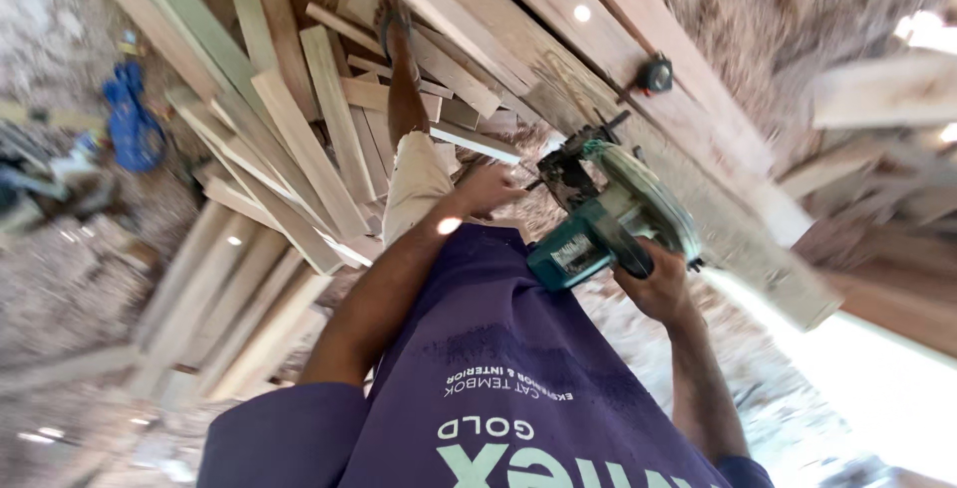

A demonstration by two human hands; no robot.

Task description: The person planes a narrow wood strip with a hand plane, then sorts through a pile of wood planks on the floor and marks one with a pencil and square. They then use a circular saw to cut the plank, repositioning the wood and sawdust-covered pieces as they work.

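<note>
- At the far left a blue bundle (130,124) lies on the sawdust-covered floor (60,279); what it is cannot be told.
- Right of it, a loose heap of pale wooden boards (289,149) spreads out, and a bare leg with a sandalled foot (399,34) stands among them.
- The left hand (485,189) reaches forward at mid-frame, its fingers (508,187) curled near the front of the saw; whether they grip anything cannot be told.
- The green circular saw (608,214) sits just right of that hand, resting on a long plank (698,199) that runs diagonally.
- The right hand (653,284) wraps closed round the saw's rear handle, the saw body lying above and ahead of its fingers (638,269).
- A small round black object (655,74), perhaps a tape measure, lies on the plank beyond the saw.
</note>
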